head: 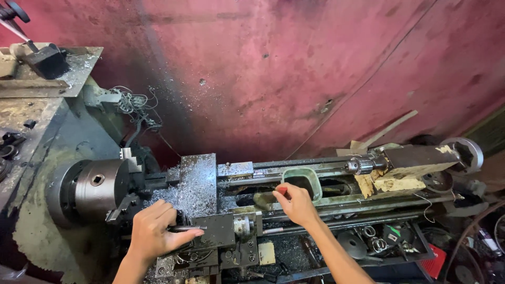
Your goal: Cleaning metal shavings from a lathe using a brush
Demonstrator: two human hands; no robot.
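I look down on a metal lathe (336, 202). My left hand (155, 231) is closed around a dark handle (189, 229) on the tool post of the carriage (221, 231). My right hand (296, 202) rests on the lathe bed, fingers pinched on a small red object (282, 190) beside a pale green rectangular container (302, 181). The chuck (100, 186) is at the left, and metal shavings (192, 189) cover the cross slide.
The tailstock (415, 160) with a drill chuck (360, 165) and handwheel (468, 152) stands at the right. A red metal wall (294, 73) rises behind. Loose parts lie in the tray (379, 242) below. The headstock (37, 137) fills the left.
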